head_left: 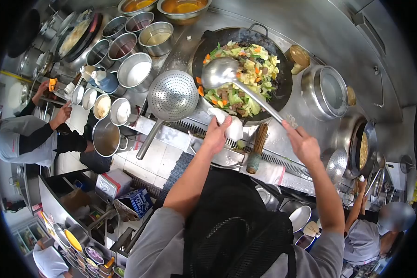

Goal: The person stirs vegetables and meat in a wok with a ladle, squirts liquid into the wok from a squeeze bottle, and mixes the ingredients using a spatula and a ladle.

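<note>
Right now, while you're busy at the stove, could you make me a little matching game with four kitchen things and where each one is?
Things
1. metal ladle
2. perforated strainer
3. white cloth
4. stick brush

Places
A. bunched in the grip of the left hand
B. on the near side of the wok, held by neither hand
C. bowl over the food, handle in the grip of the right hand
D. to the left of the wok, its holes showing

Pairs: 1-C, 2-D, 3-A, 4-B
</note>
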### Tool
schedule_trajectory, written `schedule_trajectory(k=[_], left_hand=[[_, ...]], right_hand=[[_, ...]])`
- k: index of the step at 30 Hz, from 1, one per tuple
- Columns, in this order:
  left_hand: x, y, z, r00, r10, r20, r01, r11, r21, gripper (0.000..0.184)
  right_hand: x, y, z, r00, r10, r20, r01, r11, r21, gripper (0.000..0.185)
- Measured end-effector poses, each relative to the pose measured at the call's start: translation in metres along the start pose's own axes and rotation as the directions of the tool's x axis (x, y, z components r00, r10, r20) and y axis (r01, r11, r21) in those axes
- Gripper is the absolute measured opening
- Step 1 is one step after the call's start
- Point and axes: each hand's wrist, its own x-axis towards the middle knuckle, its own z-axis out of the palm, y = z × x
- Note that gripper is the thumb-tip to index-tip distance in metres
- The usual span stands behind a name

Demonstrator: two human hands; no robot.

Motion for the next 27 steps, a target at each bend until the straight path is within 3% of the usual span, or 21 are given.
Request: schedule_trajectory(k=[2,3,6,8,10,12,16,19,27], left_hand=[[0.003,-0.005,-0.004,0.999,0.036,0.009,-0.036,0.999,0.039,0.057],[0.001,-0.007,0.002,0.997,0.066,-0.035,-0.065,0.997,0.035,0.050],[0.003,-0.009,0.001,0.996,0.083,-0.037,-0.081,0.996,0.035,0.044],[0.006,-0.008,0.002,0.994,0.087,-0.067,-0.084,0.995,0.047,0.043],[0.007,-0.005,0.002,0.995,0.050,-0.081,-0.045,0.997,0.055,0.041],[0.007,-0.003,0.004,0.997,0.039,-0.073,-0.036,0.998,0.054,0.043],[0.011,0.005,0.009,0.992,-0.044,-0.122,0.050,0.997,0.052,0.044],[0.021,0.005,0.001,0.994,-0.073,-0.080,0.078,0.995,0.066,0.044],[0.048,0.008,-0.004,0.964,-0.245,-0.102,0.257,0.959,0.121,0.030]], right_hand=[[0.010,-0.004,0.019,0.998,-0.047,-0.032,0.052,0.984,0.168,0.070],[0.009,0.003,0.028,0.999,-0.039,-0.030,0.043,0.985,0.167,0.070],[0.003,0.037,0.039,0.996,-0.089,0.022,0.088,0.995,0.037,0.073],[-0.005,0.065,0.028,0.988,-0.050,0.146,0.066,0.992,-0.110,0.077],[-0.007,0.082,0.017,0.987,-0.030,0.160,0.050,0.991,-0.123,0.077],[-0.011,0.099,0.013,0.993,-0.118,0.011,0.119,0.987,-0.104,0.073],[-0.021,0.115,-0.006,0.991,-0.130,-0.026,0.125,0.984,-0.128,0.071],[-0.033,0.121,-0.024,0.998,-0.059,-0.007,0.057,0.990,-0.128,0.076],[-0.048,0.079,-0.125,0.994,0.107,0.036,-0.106,0.994,-0.027,0.055]])
